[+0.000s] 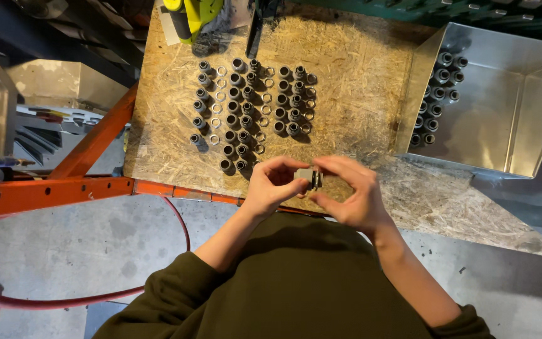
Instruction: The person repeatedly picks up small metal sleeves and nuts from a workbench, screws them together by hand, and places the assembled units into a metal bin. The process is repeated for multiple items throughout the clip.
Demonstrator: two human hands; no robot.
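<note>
Both hands pinch one small grey fitting (307, 178).
Left hand (273, 185) and right hand (350, 191) grip it between fingertips; rows of fittings (249, 113) stand just beyond on the table (359, 81).

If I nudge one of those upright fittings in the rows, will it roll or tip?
The fittings look like short metal cylinders, so probably stiff and heavy for their size. Standing on end on rough board, likely stable; once tipped, apt to roll.
</note>
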